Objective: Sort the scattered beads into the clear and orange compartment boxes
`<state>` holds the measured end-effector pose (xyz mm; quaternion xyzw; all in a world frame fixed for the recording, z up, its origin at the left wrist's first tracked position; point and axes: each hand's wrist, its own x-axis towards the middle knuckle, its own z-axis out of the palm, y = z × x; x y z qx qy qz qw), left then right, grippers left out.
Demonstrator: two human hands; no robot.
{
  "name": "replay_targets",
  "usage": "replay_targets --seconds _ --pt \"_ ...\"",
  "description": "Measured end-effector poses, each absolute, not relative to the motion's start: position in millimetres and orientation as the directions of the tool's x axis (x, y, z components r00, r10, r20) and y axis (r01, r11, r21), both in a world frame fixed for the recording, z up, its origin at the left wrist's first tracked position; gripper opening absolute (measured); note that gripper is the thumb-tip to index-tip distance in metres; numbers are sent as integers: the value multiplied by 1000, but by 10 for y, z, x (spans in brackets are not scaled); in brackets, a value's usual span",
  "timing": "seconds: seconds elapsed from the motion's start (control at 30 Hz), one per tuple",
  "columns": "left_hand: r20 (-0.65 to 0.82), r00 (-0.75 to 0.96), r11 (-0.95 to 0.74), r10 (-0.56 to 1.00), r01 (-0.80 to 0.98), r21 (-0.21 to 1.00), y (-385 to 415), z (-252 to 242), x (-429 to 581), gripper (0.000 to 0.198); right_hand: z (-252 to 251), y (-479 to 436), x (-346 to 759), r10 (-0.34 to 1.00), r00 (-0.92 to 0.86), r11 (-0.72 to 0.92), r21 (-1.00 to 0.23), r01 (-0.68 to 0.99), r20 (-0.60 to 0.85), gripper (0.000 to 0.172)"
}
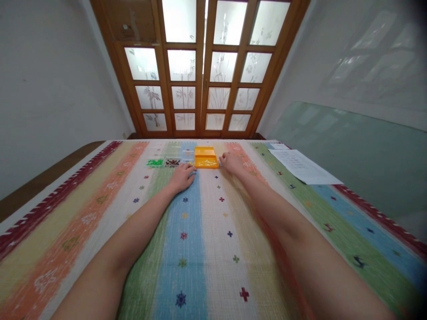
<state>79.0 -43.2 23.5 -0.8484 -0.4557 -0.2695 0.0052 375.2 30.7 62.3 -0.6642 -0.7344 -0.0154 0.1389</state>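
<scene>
A small orange-yellow box lies with its lid raised at the far part of the table, with pale small pieces in its near half. My left hand rests palm down just left of it, fingers stretched and slightly apart, beside a clear container. That container has green pieces, dark brown pieces and a few yellow bits near my fingertips. On the box's right side is my right hand, its fingers curled and drawn together close to the box's edge. Whatever it may pinch is too small to make out.
A striped, patterned cloth covers the table. White printed sheets lie at the right edge. Beyond the table stand wooden doors with frosted panes. A pale glass-like panel leans along the right wall.
</scene>
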Motion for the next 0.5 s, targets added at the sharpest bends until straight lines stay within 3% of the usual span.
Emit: replay_targets --seconds 0.3,0.5 --pt "410 501 -589 762 800 116 -366 146 804 51 738 689 3398 993 69 -15 -458 889 101 37" --pt "365 484 -553 795 826 107 -359 136 834 55 817 650 3271 991 51 21 -509 860 127 43"
